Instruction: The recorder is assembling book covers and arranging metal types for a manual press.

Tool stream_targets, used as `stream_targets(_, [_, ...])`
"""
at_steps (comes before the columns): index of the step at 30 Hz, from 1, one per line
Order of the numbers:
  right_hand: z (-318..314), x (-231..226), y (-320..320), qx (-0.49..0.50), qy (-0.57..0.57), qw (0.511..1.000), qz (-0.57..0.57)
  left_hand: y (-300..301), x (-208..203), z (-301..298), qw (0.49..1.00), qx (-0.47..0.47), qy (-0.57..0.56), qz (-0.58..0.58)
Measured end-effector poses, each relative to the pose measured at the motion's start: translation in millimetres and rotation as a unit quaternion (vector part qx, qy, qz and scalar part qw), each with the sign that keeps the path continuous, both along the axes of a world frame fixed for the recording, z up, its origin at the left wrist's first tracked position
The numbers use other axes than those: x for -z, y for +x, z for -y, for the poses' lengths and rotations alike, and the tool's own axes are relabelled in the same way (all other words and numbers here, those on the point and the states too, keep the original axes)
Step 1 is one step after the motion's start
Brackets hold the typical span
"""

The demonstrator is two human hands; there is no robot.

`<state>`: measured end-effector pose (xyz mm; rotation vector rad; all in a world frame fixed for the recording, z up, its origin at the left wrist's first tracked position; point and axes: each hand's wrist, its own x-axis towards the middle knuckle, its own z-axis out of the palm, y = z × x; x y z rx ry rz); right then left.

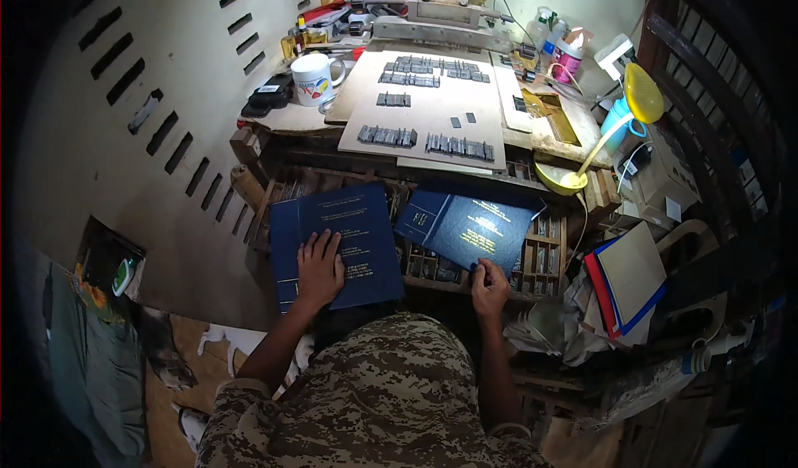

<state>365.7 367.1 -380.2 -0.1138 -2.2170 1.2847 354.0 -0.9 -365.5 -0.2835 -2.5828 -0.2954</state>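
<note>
My left hand (319, 270) lies flat, fingers stretched out, on a dark blue hard book cover (366, 219) with gold lettering. To the right, a second blue cover (486, 223), also gold-lettered, rests on a wooden type case (544, 252). At that cover's near edge my right hand (490, 287) is closed, thumb and fingers pinched together. Something small and dark shows at its fingertips; I cannot make out what it is. Beyond the covers, rows of grey metal type (459, 146) stand on a pale board (366, 119).
A white mug (314, 81) and a black case (268, 96) stand left of the board. On the right are a yellow-headed lamp (643, 94), a yellow bowl (560, 179) and bottles. Stacked folders (628, 281) lie lower right. A white-and-dark animal (237, 341) is on the floor.
</note>
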Motion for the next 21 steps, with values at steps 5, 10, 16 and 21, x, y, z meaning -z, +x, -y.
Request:
stream_targets(5, [0.3, 1.1, -0.8, 0.0, 0.003, 1.0, -0.007, 2.5, -3.3, -1.0, 1.0, -0.006, -0.006, 0.006])
stream_targets(10, [1.4, -4.6, 1.8, 0.011, 0.008, 1.0, -0.007, 0.7, 1.7, 2.5, 1.0, -0.005, -0.008, 0.005])
stream_targets(16, [4.3, -3.6, -2.7, 0.022, -0.002, 1.0, 0.01, -5.2, 6.4, 5.4, 0.999, 0.015, -0.031, 0.013])
stream_targets(21, [-3.9, -17.8, 6.3, 0.065, 0.132, 0.988, -0.053, -4.9, 7.9, 6.8, 0.999, 0.021, -0.033, 0.017])
